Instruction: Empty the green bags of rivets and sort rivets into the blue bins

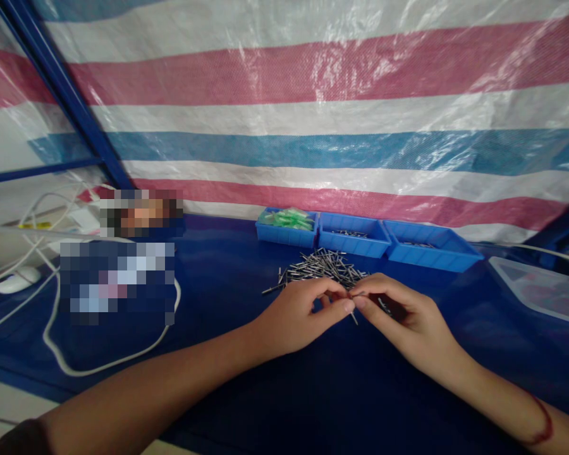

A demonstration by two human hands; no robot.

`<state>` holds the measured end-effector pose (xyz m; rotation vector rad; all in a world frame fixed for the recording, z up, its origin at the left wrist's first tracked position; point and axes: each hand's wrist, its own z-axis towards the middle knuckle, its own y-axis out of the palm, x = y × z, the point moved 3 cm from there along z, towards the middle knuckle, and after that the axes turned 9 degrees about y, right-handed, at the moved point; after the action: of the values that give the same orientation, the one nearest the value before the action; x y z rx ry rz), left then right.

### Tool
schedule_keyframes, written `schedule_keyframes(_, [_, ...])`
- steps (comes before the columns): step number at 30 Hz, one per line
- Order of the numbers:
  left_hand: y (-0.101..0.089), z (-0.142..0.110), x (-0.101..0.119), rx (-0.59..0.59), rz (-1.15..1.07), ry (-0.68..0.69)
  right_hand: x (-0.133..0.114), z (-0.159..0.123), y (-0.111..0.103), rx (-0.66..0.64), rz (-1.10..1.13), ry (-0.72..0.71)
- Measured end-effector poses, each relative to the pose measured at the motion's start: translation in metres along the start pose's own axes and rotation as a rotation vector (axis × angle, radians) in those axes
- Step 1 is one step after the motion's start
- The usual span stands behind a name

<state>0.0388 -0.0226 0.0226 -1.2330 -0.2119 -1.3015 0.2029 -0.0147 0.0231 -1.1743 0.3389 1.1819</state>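
Observation:
My left hand (298, 316) and my right hand (403, 316) meet fingertip to fingertip over the blue table (313, 392). Both are pinched on a thin metal pin (356, 295) held between them. Just behind the hands lies a pile of several similar metal pins (320, 266) spread on the table. A red cord circles my right wrist.
Three blue bins stand in a row behind the pile: the left bin (287, 234) holds green parts, the middle bin (353, 237) and right bin (431, 248) hold a few pins. A clear plastic tray (540, 287) sits at right. A white cable (76, 360) and mouse (16, 280) lie at left. A striped tarp hangs behind.

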Motion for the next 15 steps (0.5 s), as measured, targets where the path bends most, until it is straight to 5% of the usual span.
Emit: schedule_keyframes(15, [0.0027,0.0004,0.0058,-0.059,0.064,0.022,-0.0035,0.0001,-0.0008,0.052,0.025,0.048])
